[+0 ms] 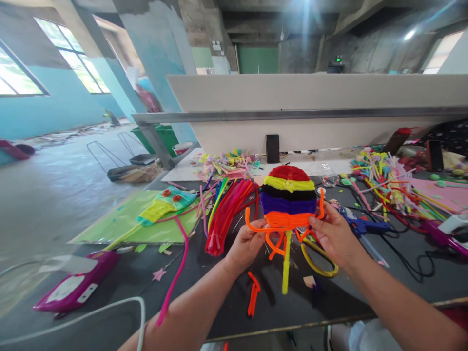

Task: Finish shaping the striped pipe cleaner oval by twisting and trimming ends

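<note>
Disc [288, 194], banded in 5 colours of fuzzy stem (red at the top, then yellow, black, purple-blue and orange), stands upright between 2 bare hands, raised above the near part of a dark table [204, 292]. The left hand [250, 239] pinches its lower left edge at the orange band, and the right hand [334, 234] grips the lower right edge, thumb in front; both grasps are firm on the piece. Loose orange ends curl out on each side and loop below, and a yellow-green stem [287, 265] hangs down from the middle. Under it, a folded orange scrap [253, 298] lies nearer the left forearm, while a golden-yellow loop [327, 273] rests just beneath the right hand. Left of the disc lies a bundle of red stems [224, 217]; beyond that, a green sheet [109, 222] carries a yellow and turquoise piece [166, 205] with 2 red-orange swirls. A purple device [78, 285] sits at the table's left edge. To the right is a blue glue gun [365, 225] amid black cords. Farther back, a black phone [272, 148] stands near a white board [230, 136], between 2 heaps of coloured scraps.
</note>
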Demonstrator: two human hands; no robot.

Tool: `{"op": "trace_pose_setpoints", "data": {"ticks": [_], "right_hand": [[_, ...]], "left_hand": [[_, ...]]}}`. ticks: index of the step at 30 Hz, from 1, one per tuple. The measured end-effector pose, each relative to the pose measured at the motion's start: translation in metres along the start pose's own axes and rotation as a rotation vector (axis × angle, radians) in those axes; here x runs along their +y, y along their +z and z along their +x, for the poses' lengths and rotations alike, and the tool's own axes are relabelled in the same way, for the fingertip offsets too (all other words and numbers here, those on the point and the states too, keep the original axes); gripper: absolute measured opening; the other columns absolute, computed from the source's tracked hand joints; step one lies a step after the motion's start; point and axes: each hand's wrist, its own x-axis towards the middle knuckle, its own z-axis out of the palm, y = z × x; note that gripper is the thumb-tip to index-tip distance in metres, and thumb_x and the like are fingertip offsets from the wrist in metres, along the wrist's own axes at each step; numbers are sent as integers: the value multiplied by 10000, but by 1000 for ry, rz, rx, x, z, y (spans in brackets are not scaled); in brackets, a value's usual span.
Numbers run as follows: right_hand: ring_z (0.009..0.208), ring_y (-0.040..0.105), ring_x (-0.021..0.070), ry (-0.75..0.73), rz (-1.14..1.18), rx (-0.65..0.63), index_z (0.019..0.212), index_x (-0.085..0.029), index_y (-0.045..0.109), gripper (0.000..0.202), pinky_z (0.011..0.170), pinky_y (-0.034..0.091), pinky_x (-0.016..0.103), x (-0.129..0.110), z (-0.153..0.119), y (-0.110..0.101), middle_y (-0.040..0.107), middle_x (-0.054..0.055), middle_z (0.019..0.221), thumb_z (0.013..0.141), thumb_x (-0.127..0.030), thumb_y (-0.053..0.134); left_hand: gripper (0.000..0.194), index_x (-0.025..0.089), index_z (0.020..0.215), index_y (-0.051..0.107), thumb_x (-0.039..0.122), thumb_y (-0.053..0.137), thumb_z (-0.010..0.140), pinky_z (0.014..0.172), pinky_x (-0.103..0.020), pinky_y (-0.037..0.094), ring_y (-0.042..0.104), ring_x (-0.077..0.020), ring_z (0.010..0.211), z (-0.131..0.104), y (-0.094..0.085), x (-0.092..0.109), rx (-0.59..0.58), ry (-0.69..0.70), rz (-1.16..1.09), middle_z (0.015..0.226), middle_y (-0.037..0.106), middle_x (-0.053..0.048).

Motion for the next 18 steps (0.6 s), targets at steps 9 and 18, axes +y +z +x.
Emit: {"op": "trace_pose_setpoints", "data": {"ticks": [9,18], "right_hand": [[891,649,180,-9,27,24,990,-279,617,331,851,490,350,1,2,-1,691,-18,922,692,-160,699],[938,619,183,-48,-24,37,1011,-287,604,320,864,468,346,6,-2,8,669,-14,957,720,-172,667]], "left_hand": [[256,152,990,686,284,617,782,834,-334,474,630,-223,915,2,11,0,40,-136,-277,977,692,-94],[341,173,979,673,148,731,644,859,-347,472,641,-209,889,0,29,9,-60,-280,-347,931,691,-75]]}}
